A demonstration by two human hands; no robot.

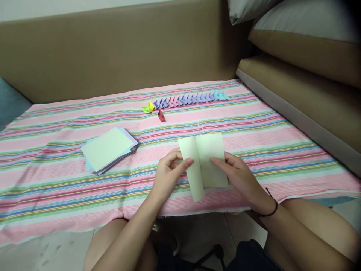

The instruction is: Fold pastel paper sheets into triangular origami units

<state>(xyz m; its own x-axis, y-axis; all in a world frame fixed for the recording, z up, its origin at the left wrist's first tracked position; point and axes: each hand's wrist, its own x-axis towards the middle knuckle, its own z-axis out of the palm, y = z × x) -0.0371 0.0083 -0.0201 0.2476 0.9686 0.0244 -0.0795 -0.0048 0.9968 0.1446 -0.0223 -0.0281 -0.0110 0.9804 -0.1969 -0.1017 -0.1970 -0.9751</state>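
a pale green sheet of paper (210, 158) is at the near edge of the striped cloth (282, 143), about in the middle of the view, between the two hands. the left hand (168, 172) is closed on the sheet's left flap, thumb and fingertips pinching its edge; that flap is creased along a line running near to far and stands partly lifted, its near corner hanging just past the cloth's edge. the right hand (239, 177) rests on the right part of the sheet, fingers laid flat on the paper and pressing it down, thumb hidden under the hand. the two hands are near each other but not touching, with the crease between them. a thin dark band (272, 206) circles the right wrist.

to the left, well apart from the hands, is a loose stack of square papers (108, 149), a pale green one on top and blue and lilac edges showing beneath. farther off, a row of small folded pieces (191, 99) runs left to right, mostly lilac, some pink, turquoise at the right end, and a yellow and green piece (148, 108) at the left end. a single red folded piece (161, 115) sits just near of that row. behind the cloth rises a tan padded panel (113, 49); tan cushions (304, 75) lie stacked at the right.
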